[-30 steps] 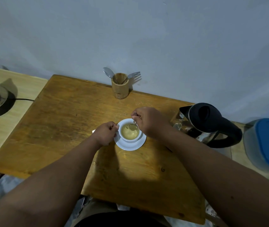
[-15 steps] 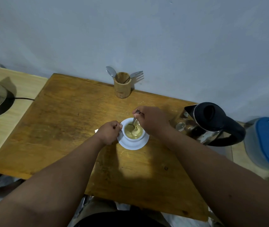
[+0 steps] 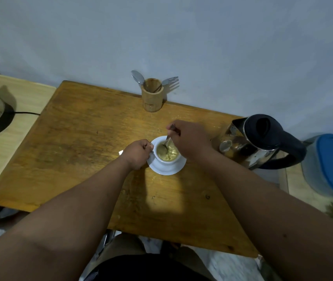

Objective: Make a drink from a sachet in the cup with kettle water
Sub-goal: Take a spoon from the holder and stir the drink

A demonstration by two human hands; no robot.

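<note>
Head view: white cup (image 3: 166, 157) on its saucer (image 3: 166, 169) near the middle of the wooden table (image 3: 76, 142), a little toward the right edge, full of pale, partly mixed drink. Left hand (image 3: 138, 154) pinched shut on the cup's handle, likely to steady it; right hand (image 3: 190, 137) closed on a teaspoon (image 3: 166, 142), bowl dipped in the liquid, apparently stirring. Steel kettle (image 3: 263, 140) parked at the right edge, within reach; bamboo cutlery holder (image 3: 152, 97) at the far edge, clear of the work.
</note>
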